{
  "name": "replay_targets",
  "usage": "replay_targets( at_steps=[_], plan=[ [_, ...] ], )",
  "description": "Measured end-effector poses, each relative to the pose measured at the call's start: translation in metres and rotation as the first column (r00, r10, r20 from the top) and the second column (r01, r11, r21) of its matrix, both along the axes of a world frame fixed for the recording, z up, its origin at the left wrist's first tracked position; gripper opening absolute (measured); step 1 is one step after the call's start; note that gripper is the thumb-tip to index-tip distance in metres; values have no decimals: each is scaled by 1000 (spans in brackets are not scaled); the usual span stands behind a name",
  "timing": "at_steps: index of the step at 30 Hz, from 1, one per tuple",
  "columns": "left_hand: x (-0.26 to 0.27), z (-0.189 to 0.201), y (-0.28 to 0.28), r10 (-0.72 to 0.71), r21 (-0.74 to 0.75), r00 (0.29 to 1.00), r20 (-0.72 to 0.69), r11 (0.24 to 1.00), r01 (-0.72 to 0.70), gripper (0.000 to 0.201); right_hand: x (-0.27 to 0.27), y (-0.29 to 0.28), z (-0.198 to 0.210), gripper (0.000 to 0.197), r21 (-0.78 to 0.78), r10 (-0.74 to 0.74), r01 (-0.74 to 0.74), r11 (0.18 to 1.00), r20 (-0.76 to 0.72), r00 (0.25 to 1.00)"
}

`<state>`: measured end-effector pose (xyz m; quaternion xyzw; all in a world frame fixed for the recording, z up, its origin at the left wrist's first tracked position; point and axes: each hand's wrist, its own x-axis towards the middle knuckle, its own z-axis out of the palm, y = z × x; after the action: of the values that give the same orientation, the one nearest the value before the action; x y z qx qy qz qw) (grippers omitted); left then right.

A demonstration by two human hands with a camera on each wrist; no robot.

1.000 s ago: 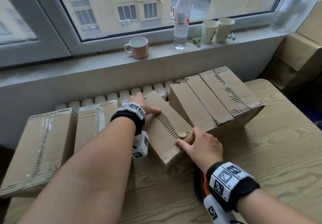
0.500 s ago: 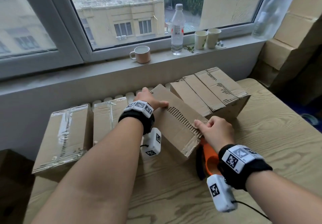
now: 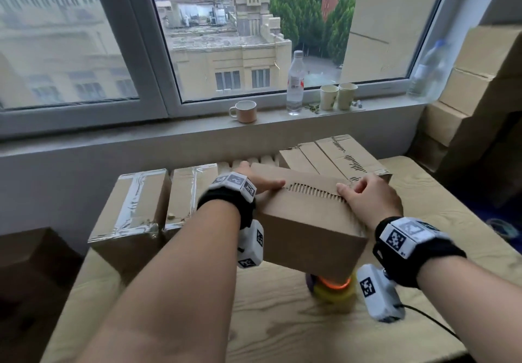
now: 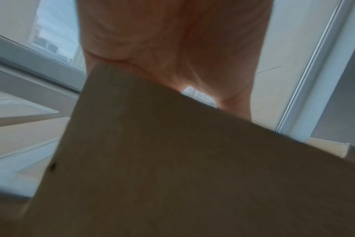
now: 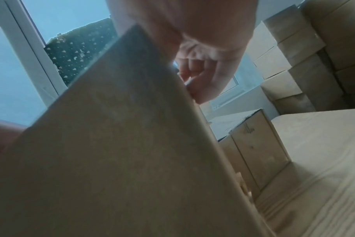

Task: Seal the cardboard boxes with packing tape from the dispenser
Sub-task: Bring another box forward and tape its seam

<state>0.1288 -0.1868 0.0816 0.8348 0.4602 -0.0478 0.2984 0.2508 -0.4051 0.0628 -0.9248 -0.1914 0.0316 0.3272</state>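
Both hands hold an unsealed cardboard box tilted above the wooden table; its torn seam faces up. My left hand grips the box's left end, thumb lying on top. My right hand grips the right end, fingers curled over the top edge. Under the box, the orange and yellow tape dispenser lies on the table, partly hidden. The left wrist view shows my palm against the box side. In the right wrist view, curled fingers sit at the box edge.
Two taped boxes stand at the table's back left, and an untaped box at the back right. A mug, a bottle and paper cups are on the windowsill. Stacked boxes rise at the right.
The box has come up off the table and swung towards me to lie crosswise. My right hand moved from its near corner to its right end. The dispenser now shows beneath it.
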Motion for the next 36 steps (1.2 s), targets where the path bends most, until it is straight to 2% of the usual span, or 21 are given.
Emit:
replay_targets(
  at_steps=[3,7,10,16,20,22,26,30,33,34,36],
  plan=[
    [-12,-11,-14,18,-62,998,-65,998,-22,122,2,-14,7,35,-80,77,-77,994,-9,997],
    [-36,-20,-23,45,-137,991,-123,989,-62,117,-3,-18,2,36,-160,201,-205,966,-41,979],
    [-63,-24,-27,77,-122,981,-178,988,-100,122,-15,-10,-2,35,-173,286,-291,941,-52,957],
    [-115,-36,-26,168,-121,947,-273,971,-207,100,-46,18,-14,37,-176,461,-482,859,-148,875],
    [-145,-56,-13,306,-102,905,-296,932,-349,130,-62,36,-27,32,-161,539,-575,802,-219,813],
    [-153,-69,-10,364,-114,893,-265,907,-404,139,-66,41,-34,30,-135,549,-594,793,-264,793],
    [-154,-98,-11,426,-123,883,-199,883,-453,130,-57,48,-56,31,-88,536,-611,787,-393,747],
    [-145,-109,-10,412,-122,897,-159,893,-432,129,-42,49,-78,27,61,439,-483,873,-530,726],
    [-142,-121,0,381,-153,918,-107,906,-394,136,-28,47,-92,29,62,349,-376,924,-533,771],
    [-143,-127,2,379,-178,922,-74,905,-386,131,-23,46,-98,29,14,322,-363,932,-500,804],
    [-147,-139,6,387,-207,922,-28,900,-384,124,-14,41,-109,28,-179,270,-363,915,-397,877]
  ],
)
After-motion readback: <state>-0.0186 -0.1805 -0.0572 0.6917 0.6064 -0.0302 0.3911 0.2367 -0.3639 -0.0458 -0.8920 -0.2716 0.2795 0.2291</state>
